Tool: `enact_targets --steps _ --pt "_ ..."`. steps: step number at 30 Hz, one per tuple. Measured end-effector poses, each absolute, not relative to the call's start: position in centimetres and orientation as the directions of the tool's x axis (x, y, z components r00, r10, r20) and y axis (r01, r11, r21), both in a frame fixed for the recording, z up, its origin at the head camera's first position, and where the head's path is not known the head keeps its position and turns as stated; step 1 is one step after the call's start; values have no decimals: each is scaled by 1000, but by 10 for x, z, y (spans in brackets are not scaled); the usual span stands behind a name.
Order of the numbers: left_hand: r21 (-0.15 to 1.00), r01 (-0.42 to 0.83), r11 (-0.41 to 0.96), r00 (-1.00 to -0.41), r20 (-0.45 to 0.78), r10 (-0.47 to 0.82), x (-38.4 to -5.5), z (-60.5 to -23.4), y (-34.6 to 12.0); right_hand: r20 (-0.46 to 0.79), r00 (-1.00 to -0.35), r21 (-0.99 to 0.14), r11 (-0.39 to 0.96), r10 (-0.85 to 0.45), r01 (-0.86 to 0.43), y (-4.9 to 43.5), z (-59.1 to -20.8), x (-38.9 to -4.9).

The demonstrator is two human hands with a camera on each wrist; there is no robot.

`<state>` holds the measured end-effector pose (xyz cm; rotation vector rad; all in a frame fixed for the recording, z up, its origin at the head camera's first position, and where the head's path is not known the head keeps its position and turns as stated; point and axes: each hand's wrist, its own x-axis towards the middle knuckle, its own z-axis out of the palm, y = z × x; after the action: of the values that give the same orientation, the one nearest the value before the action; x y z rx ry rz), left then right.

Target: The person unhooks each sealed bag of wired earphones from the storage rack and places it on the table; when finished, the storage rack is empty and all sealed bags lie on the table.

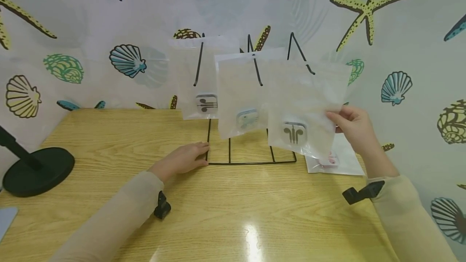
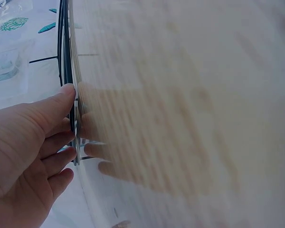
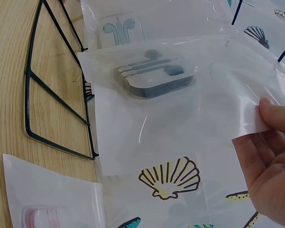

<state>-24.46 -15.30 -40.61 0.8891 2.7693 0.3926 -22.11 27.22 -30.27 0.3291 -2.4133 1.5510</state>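
My right hand pinches the right edge of a clear plastic bag between thumb and fingers. Inside that bag is a small case of earphones with dark earbuds. The bag's top overlaps the right hook of a black wire display rack. Two similar bags hang from the other hooks: a left bag with dark earphones and a middle bag with pale blue ones. My left hand grips the front left corner of the rack's base, low at the tabletop, thumb against the wire.
Another bag, with pink earphones inside, lies on the wooden table right of the rack. A round black stand base stands at the left. Behind everything hangs a shell-and-starfish patterned backdrop.
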Motion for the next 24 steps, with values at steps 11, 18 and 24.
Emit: enact_targets --steps 11,18,24 --pt "315 540 781 -796 -112 595 -245 -406 -153 337 -938 -855 392 -79 -340 275 -300 -208" --pt "313 542 780 -794 -114 598 -245 -407 -154 340 -937 -869 353 -82 -346 276 -300 -204" --pt "315 547 775 -791 -109 603 -245 -407 -154 335 -939 -867 363 -83 -341 278 -301 -202"
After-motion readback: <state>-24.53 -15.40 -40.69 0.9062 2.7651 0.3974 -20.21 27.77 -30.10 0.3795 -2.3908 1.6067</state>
